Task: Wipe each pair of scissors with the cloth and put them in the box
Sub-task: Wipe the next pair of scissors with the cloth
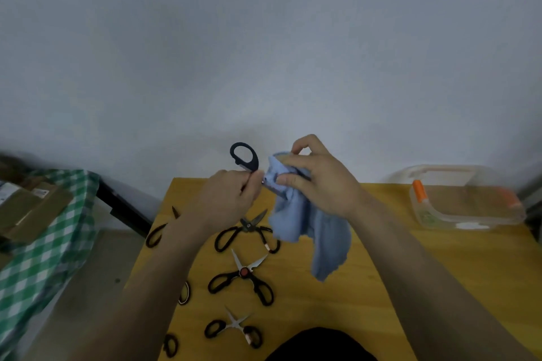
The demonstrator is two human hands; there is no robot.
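Above the counter's [381,287] far edge, the left grip [225,199] pinched the dark-handled scissors [245,157] by the handle, and the right grip [319,179] pinched the blue cloth [308,228] around the blades. Near the far right corner sat the clear box [466,205]. Several scissors [243,278] lay along the left edge.

yellow wooden table [381,287] | green-checked cloth [44,258], far left | brown cardboard boxes [32,208] on it | grey wall [264,38] behind
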